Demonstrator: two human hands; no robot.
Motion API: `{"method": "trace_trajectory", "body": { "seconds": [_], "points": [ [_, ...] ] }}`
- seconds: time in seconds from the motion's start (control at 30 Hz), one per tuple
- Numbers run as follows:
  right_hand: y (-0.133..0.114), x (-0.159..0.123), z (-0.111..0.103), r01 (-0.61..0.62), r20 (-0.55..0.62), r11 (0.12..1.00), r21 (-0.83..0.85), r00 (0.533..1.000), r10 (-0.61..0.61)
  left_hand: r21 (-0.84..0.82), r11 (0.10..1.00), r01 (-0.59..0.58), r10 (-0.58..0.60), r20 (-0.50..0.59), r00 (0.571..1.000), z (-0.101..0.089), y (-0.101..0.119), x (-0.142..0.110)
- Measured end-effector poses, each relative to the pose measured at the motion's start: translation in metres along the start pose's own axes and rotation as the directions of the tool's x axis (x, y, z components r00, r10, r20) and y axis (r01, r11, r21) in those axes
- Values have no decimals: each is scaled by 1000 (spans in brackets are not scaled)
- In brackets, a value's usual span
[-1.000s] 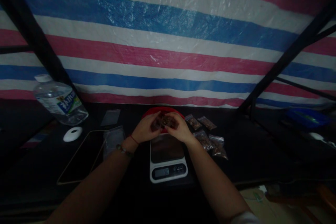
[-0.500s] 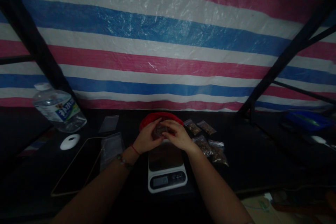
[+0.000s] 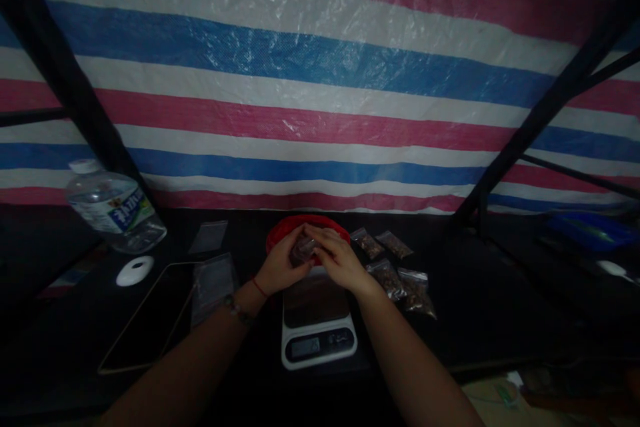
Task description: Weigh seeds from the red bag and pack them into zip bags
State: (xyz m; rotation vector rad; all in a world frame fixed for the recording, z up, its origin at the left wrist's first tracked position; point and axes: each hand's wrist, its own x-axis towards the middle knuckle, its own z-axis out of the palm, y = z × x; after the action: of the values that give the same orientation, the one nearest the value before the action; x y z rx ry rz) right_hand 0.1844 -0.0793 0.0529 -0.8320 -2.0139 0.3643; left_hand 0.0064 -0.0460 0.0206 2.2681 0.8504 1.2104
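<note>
Between both hands is a small clear plastic bag [image 3: 303, 249] with dark reddish-brown contents, held above the near side of a red bowl [image 3: 285, 223]. My left hand [image 3: 281, 263] grips the bag from the left, fingers curled round it. My right hand [image 3: 340, 259] closes on it from the right, its fingers partly covering it. Just below them lies a white kitchen scale [image 3: 320, 347] with a dark plate and a lit display. To the right, several filled zip bags [image 3: 385, 277] of brown bits lie flat on the black table.
Empty clear zip bags [image 3: 214, 283] lie at the left, beside a dark tablet [image 3: 150, 320]. A white computer mouse [image 3: 135, 271] and a large clear bottle [image 3: 113, 207] stand farther left. At the far right are a blue tray [image 3: 593, 230] and a white spoon [image 3: 616, 269].
The fingers of my right hand have shifted slightly over the bag, and the bag looks turned a little. The scale display now shows digits. The hands stay over the bowl.
</note>
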Motion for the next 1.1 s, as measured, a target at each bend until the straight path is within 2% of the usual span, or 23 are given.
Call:
{"method": "trace_trajectory", "body": {
  "seconds": [0.23,0.33,0.57,0.67,0.8,0.97,1.1],
  "points": [
    [-1,0,1,-90,-51,996,28,995,91,-68,994,90,-94,-53,994,0,4,-1],
    [0,-1,-1,-152,-23,987,43,988,153,-61,991,121,-125,-69,990,-3,3,0],
    [2,0,-3,-140,73,989,-54,987,143,37,994,105,-108,91,990,-4,1,3],
    [1,1,-3,-153,89,986,-63,983,158,132,986,102,-114,89,989,-5,2,6],
    [3,1,-3,-148,-13,987,-60,989,148,252,957,144,-182,134,974,-10,5,9],
    [15,2,-3,-185,-148,978,-93,974,170,316,919,234,-300,180,937,-17,7,9],
    [23,1,-2,-229,-241,967,-110,950,197,293,918,267,-298,69,952,-19,5,6]
  ]
}}
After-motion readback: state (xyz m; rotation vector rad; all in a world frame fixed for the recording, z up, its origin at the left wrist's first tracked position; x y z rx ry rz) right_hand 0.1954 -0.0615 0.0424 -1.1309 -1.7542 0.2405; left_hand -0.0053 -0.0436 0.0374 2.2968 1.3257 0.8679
